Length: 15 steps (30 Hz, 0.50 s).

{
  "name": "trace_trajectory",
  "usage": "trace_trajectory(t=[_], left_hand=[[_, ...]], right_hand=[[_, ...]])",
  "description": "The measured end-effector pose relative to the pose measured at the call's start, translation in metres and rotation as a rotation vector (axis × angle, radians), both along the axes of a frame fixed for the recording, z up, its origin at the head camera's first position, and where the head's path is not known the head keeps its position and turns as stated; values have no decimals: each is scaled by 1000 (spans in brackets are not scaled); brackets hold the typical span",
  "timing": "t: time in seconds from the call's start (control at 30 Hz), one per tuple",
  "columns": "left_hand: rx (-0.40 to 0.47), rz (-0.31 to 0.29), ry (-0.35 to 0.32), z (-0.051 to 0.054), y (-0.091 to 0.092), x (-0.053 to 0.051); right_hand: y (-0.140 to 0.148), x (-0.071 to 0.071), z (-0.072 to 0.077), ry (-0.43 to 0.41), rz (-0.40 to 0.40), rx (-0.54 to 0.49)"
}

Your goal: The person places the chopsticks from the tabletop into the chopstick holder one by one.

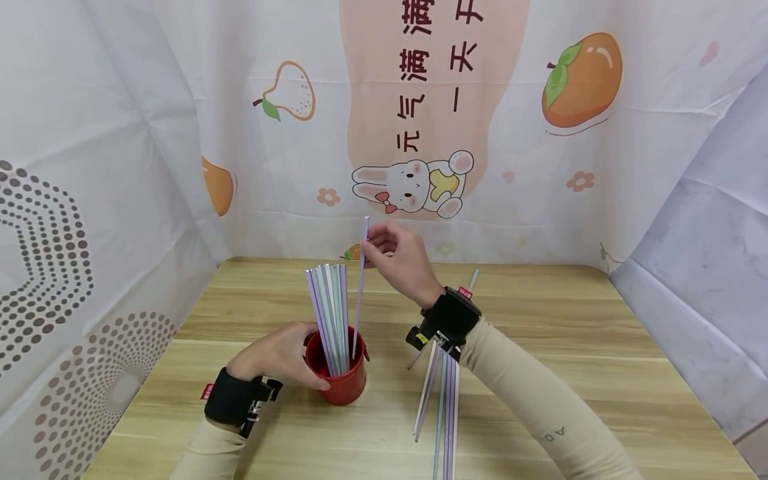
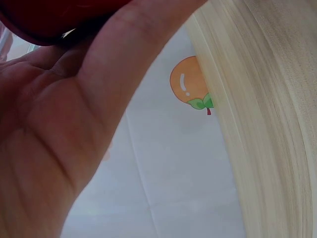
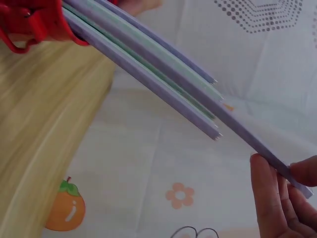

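Observation:
A red bucket stands on the table with a bundle of purple, mint and white sticks leaning in it. The left hand grips the bucket's left side, thumb at the front; in the left wrist view the palm lies against the red wall. Between thumb and fingers, the right hand pinches a purple stick near its top, its lower end inside the bucket. The right wrist view shows this stick running past the bundle to the fingertips.
Loose purple, white and blue sticks lie on the wooden table beneath and beside the right forearm. A printed cloth hangs behind the table, with more cloth at the left side.

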<state>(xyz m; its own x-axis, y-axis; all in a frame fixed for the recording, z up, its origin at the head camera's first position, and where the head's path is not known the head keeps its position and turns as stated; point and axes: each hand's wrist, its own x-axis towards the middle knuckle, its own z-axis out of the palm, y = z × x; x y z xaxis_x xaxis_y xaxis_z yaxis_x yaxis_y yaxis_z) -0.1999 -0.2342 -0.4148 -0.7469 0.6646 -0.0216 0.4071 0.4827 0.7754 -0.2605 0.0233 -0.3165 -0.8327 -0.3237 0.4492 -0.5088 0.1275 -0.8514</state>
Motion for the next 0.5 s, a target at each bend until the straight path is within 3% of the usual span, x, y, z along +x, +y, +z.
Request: trace_trajectory(t=[0.2, 0.5], left_hand=[[-1, -9, 15, 0, 0, -2], [-14, -14, 24, 1, 0, -1]], right_hand=[[-7, 3, -15, -56, 41, 49], [-18, 4, -34, -104, 37, 150]])
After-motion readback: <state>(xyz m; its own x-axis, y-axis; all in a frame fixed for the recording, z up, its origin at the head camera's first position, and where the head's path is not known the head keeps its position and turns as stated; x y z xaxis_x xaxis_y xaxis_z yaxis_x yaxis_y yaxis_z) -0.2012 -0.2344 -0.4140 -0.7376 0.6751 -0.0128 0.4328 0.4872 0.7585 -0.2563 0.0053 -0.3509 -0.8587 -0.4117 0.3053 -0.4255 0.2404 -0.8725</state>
